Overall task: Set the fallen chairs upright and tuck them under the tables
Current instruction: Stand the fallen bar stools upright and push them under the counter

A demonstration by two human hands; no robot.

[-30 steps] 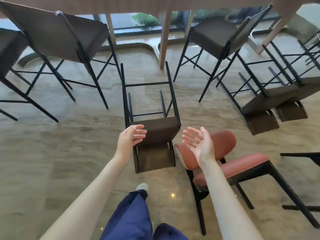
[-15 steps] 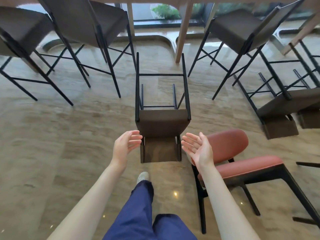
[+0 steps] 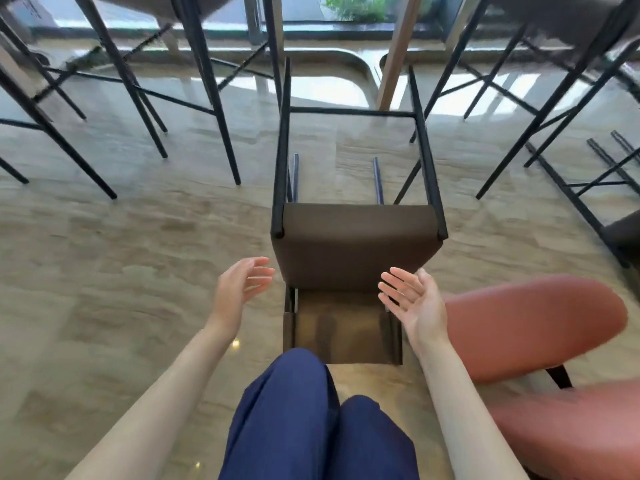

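Brown upholstery is being shown on the fallen chair [image 3: 353, 251], which is lying on its back on the marble floor [image 3: 104, 271] in the middle of the view, its black legs [image 3: 282, 140] pointing away toward the window. Its backrest [image 3: 343, 327] is lying flat on the floor just ahead of the person's knees. The left hand [image 3: 239, 289] is being held just beside the left edge of the seat, fingers relaxed and slightly curved, gripping nothing and apart from the chair. The right hand [image 3: 415, 303] is being held at the seat's right edge, palm turned up and fingers spread, likewise holding nothing. Blue trousers [image 3: 304, 420] are being seen at the bottom. A red-cushioned chair [image 3: 533, 323] is standing just to the right. Upright dark stools [image 3: 194, 81] are standing farther off on both sides, and a wooden table leg [image 3: 398, 50] is rising beyond the fallen chair.
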